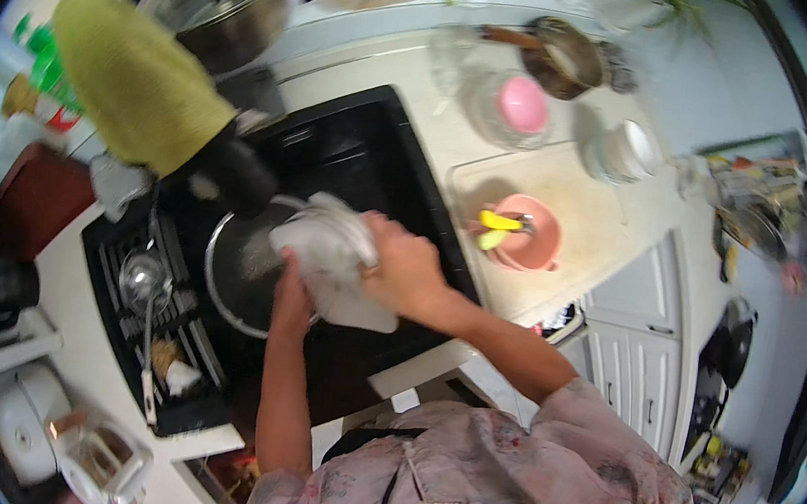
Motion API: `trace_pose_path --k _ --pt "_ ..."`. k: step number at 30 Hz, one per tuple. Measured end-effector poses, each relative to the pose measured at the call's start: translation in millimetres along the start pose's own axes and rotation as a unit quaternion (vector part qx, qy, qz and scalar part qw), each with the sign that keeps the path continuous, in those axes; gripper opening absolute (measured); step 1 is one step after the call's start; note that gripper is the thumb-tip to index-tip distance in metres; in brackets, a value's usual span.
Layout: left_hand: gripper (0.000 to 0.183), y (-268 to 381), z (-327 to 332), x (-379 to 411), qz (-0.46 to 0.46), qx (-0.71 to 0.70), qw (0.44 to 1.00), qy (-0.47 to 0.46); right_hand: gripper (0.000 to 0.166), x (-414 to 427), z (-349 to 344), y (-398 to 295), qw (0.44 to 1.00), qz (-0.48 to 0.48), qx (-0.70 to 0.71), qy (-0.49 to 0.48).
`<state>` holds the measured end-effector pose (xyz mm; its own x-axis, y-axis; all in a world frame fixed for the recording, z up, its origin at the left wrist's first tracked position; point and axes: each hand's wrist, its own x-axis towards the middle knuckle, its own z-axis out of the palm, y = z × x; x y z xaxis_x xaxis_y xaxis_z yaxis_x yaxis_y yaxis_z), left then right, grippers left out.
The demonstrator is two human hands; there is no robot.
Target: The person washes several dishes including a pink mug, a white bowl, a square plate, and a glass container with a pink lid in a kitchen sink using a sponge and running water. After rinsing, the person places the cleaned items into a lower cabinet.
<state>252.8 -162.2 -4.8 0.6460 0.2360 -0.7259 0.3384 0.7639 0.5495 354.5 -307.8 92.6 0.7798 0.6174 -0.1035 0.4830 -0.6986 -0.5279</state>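
Note:
My right hand (408, 271) is closed on the upper right of a bunched white cloth (340, 274). At the cloth's lower left, my left hand (292, 295) grips it with the thumb on top. Motion blurs both hands. The cloth overlaps a round lid or pan (248, 256) with a silvery rim; its right part is hidden. I cannot tell whether my fingers also hold that rim. All this is over a black sink (356, 148). A dark faucet (240, 168) comes in at the upper left, a yellow-green cloth (137, 83) draped over its back part.
A ladle (149, 342) lies on the sink's ribbed left ledge. On the right counter, a pink bowl (536, 249) holding a yellow-handled peeler (501, 222) stands on a cutting board (591, 199). Behind are a lidded pot (234, 35), a small saucepan (570, 61) and stacked bowls (623, 154).

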Motion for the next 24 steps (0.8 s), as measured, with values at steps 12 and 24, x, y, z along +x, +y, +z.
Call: trace_pose_path --k 12,24 --pt "0.069 -38 35 -74 0.374 0.167 0.911 0.047 0.051 -63 5 -96 0.899 -0.199 -0.376 0.099" --pt "0.061 -22 57 -129 0.399 0.032 0.914 0.065 0.053 -87 -1 -128 0.869 -0.204 -0.433 0.129"
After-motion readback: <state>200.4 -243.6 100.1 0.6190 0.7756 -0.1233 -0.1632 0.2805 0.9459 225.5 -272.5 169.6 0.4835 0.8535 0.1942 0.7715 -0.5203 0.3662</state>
